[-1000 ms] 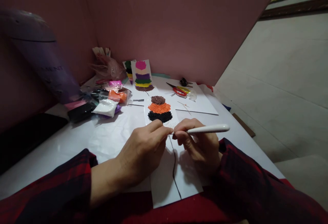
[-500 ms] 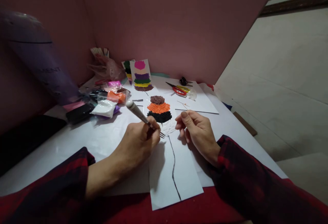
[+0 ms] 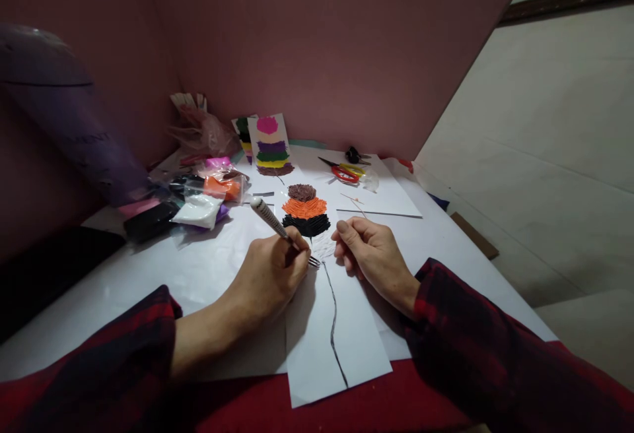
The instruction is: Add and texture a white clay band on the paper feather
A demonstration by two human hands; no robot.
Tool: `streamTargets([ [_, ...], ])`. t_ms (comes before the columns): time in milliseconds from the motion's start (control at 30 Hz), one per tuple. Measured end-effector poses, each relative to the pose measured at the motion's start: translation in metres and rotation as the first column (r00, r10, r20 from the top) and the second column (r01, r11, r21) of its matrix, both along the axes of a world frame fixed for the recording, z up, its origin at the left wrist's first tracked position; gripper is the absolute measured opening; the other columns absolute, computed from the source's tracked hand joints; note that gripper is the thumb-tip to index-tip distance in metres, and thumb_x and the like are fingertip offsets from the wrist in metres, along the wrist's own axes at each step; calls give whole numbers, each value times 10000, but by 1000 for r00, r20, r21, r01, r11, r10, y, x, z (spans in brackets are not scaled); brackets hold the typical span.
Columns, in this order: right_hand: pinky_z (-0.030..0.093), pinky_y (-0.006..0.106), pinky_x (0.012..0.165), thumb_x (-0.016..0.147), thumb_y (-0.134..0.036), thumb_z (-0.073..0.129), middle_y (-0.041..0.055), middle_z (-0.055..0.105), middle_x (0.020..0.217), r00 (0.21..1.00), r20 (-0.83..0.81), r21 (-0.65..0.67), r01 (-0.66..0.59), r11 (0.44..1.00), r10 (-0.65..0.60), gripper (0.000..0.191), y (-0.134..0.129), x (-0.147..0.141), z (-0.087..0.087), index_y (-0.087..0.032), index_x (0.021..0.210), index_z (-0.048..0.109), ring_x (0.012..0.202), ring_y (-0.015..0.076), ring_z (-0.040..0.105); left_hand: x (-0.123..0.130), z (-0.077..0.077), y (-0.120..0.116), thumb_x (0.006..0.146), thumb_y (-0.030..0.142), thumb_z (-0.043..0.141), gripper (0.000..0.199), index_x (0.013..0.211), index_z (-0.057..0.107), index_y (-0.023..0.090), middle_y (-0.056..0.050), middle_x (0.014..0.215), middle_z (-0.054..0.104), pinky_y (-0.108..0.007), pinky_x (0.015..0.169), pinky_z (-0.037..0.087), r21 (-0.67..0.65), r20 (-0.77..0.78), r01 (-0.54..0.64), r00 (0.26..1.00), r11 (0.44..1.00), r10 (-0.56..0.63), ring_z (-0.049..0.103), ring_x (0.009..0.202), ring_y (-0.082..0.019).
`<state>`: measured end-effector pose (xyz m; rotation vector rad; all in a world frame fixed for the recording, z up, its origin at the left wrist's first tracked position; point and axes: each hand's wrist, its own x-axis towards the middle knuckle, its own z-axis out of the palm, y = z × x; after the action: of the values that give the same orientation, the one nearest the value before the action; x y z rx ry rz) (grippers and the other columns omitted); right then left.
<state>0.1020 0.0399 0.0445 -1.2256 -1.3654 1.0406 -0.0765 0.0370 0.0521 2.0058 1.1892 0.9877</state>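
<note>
My left hand (image 3: 272,268) is closed around a fork, its patterned handle (image 3: 270,218) slanting up to the left. The fork's tines (image 3: 314,262) are at the lower left edge of a patch of textured white clay (image 3: 323,246). That patch lies on a white paper strip (image 3: 337,347) with a dark wavy line drawn down it. Above the white are black (image 3: 307,224), orange (image 3: 304,207) and brown (image 3: 302,193) clay bands with grooved surfaces. Beside the white clay, my right hand (image 3: 374,251) has loosely curled, parted fingers, with nothing visible in them.
Bags of coloured clay (image 3: 201,202) lie to the left, near a tall purple container (image 3: 64,109). A card with coloured bands (image 3: 272,146) leans at the back. Red-handled scissors (image 3: 345,173) lie behind my right hand. A pink wall (image 3: 317,50) closes the far side.
The fork's handle has tilted slightly, and its tines now show more clearly at the white clay. My right hand has moved a little left, closer to the clay.
</note>
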Motion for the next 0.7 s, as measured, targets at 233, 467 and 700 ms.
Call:
streamTargets([
  [233,373,193,357,896,-476,577,-21,574,547,998,59,8,-4,1000,4,356,0,0,-1,-165,724,586,382,72,469,2,3,-1,836,148,490,148,702,551,158,40,490,539,-186,392,327,-14,-59,-34,998,999,34,437,394,-69],
  [467,373,187,349,908,-468,563,-30,567,513,995,101,-12,-9,1000,10,350,-1,0,-1,-164,736,588,357,71,457,4,5,1,827,138,473,171,679,556,164,42,501,520,-192,442,342,52,-115,-63,991,997,68,429,441,-75],
  [700,372,188,352,921,-422,555,-27,569,503,992,129,-11,-12,1000,13,324,-2,0,0,-163,731,588,350,70,459,1,5,1,818,123,478,133,718,560,158,49,506,486,-196,427,314,45,-109,-36,993,998,41,394,445,-74],
])
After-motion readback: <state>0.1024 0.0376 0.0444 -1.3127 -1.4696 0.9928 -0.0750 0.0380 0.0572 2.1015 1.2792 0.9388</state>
